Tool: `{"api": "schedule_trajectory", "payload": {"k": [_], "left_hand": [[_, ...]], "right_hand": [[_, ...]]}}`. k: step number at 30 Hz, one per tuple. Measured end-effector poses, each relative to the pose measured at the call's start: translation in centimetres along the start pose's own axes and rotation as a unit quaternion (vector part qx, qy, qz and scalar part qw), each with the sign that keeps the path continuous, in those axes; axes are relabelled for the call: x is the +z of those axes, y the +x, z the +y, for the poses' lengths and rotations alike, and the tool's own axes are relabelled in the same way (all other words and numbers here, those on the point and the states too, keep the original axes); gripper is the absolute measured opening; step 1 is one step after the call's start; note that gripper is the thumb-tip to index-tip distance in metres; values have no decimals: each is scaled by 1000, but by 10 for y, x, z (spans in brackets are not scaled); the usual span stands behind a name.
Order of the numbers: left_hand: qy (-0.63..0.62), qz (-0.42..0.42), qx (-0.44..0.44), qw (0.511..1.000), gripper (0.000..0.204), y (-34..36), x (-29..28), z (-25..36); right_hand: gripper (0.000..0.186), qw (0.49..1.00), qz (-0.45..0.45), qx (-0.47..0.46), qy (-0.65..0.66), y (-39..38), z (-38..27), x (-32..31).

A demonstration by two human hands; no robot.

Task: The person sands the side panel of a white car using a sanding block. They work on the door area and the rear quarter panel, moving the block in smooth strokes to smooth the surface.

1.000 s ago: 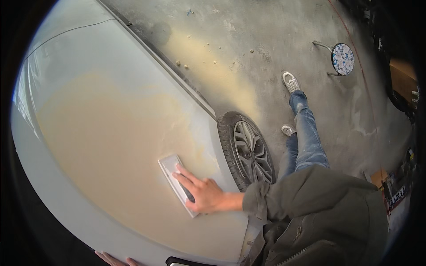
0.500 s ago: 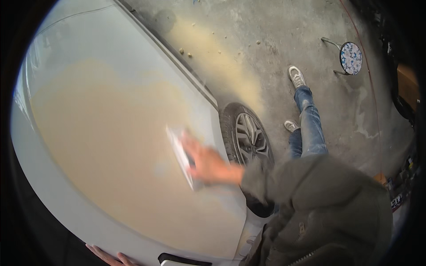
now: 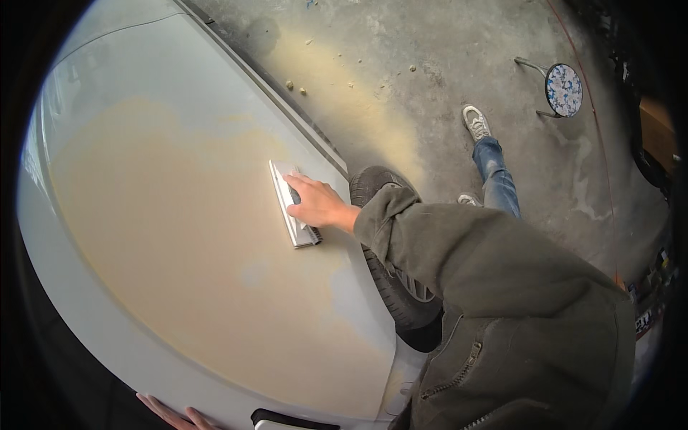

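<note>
Well, right hand (image 3: 321,204): palm down, my fingers and thumb closed around the dark grip on top of a long sanding block (image 3: 285,193).
Sanding block: white, lying on the car panel (image 3: 229,86), near its wheel-side edge and on the upper right part of the beige patch (image 3: 179,236).
Left hand (image 3: 170,414): partly cut off by the lower rim; the fingers I can see are spread along the panel's near edge, well apart from the block.
Beige patch: broad and dull, with pale grey around it and a small bluish spot below the block.
Sleeve (image 3: 466,240): dark olive, my right arm crossing in front of the wheel (image 3: 398,301) and hiding part of it.
Floor (image 3: 444,57): grey, with yellowish dust (image 3: 344,100) strewn beside the car.
Shoe (image 3: 476,123): light-coloured, below blue jeans (image 3: 496,175).
Stool (image 3: 564,91): round, with a blue-and-white patterned seat, well beyond my feet.
</note>
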State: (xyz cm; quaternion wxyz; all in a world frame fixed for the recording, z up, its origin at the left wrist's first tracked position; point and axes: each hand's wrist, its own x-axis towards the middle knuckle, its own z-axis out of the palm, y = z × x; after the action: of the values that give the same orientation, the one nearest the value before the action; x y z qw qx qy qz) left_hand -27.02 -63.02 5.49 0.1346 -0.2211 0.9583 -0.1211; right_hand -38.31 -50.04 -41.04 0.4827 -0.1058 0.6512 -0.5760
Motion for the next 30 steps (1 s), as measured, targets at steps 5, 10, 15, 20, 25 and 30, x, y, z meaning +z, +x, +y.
{"api": "schedule_trajectory", "payload": {"k": [5,10,15,20,25,30], "left_hand": [[17,-6,-41,999,73,-20,-5,2],[-15,6,-17,1000,74,-4,2,2],[5,1,-37,999,74,-11,-4,9],[-7,9,-30,999,75,-11,-4,5],[6,-2,-32,999,75,-7,-4,5],[-22,5,-53,998,76,-10,-4,7]], "right_hand": [[89,988,-155,-5,-23,-112,-45,3],[84,998,-59,6,-4,6,-1,0],[77,998,-52,-25,2,-58,-21,8],[76,998,-67,8,-8,3,-11,-8],[75,997,-10,-69,-10,2,2,7],[76,997,-73,-20,-10,36,-9,-9]]}}
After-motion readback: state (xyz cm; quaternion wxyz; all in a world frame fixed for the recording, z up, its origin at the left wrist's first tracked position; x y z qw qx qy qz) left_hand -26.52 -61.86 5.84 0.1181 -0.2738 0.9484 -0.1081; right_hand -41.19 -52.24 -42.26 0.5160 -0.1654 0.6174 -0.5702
